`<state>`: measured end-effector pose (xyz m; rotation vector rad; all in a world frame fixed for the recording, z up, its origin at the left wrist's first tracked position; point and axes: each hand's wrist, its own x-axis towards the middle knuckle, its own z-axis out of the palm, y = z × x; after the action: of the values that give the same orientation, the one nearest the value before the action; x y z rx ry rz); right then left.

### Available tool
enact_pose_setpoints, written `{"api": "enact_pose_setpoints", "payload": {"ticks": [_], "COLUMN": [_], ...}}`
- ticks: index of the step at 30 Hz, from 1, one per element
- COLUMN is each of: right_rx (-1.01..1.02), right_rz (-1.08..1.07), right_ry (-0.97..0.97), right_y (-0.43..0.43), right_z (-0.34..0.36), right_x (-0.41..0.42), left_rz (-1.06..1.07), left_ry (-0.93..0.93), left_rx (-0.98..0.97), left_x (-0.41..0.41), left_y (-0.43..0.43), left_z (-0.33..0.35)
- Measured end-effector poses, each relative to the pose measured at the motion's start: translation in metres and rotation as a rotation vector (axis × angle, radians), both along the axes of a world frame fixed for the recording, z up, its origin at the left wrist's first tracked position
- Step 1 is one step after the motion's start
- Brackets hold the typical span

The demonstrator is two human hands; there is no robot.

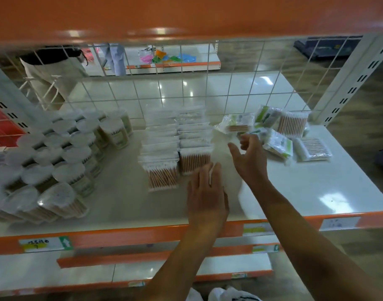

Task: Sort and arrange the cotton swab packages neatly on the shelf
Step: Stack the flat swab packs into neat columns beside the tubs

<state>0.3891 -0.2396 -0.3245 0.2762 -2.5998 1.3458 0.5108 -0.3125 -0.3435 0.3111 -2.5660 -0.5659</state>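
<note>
Clear plastic swab bags (175, 146), each filled with wooden-stemmed cotton swabs, stand in two straight rows running front to back at the middle of the white shelf (316, 187). To the right of the rows, at the back right corner, a loose pile of packages (279, 131) lies jumbled, some with green labels, some flat and some tilted against each other. The left hand (205, 192) is flat with its fingers straight and close together, the fingertips reaching the front bag of the right-hand row; blur hides whether they press it. The right hand (250, 158) hovers between the rows and the pile, thumb spread wide and fingers half-curled, with nothing seen between them. On the left side of the shelf, round tubs (62, 157) of swabs with white lids stand packed in rows. A wire grid (229, 88) backs the shelf, and an orange edge strip (142, 234) with a price label (45, 243) runs along its front.
</note>
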Motion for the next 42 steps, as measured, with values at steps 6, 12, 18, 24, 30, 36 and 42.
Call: {"api": "enact_pose_setpoints", "payload": {"ticks": [6, 12, 18, 24, 30, 36, 42], "right_rx": [-0.258, -0.427, -0.446, -0.624, -0.817, -0.965, -1.084], "right_rz": [-0.190, -0.281, -0.296, -0.249, -0.167, -0.042, 0.069], "right_ry": [-0.244, -0.373, -0.416, -0.488, -0.509, -0.532, -0.576], "right_y": [-0.001, -0.007, -0.005, -0.003, 0.007, 0.022, 0.028], "right_z": [0.008, 0.013, 0.013, 0.006, 0.010, 0.013, 0.019], "right_x": [-0.038, -0.066, -0.073, -0.057, -0.021, 0.011, 0.041], "left_rz": [0.022, 0.013, -0.024, -0.053, -0.063, -0.059, -0.081], "left_ry": [-0.016, 0.022, 0.055, 0.075, 0.075, 0.049, 0.090], "left_rx": [-0.029, -0.041, -0.016, 0.003, 0.036, 0.081, 0.136], "left_x": [-0.010, -0.010, -0.009, -0.007, -0.005, -0.005, -0.006], "left_y": [0.000, 0.000, 0.000, -0.001, 0.000, 0.000, -0.001], "left_z": [-0.001, -0.002, -0.002, -0.002, -0.003, -0.004, -0.001]}}
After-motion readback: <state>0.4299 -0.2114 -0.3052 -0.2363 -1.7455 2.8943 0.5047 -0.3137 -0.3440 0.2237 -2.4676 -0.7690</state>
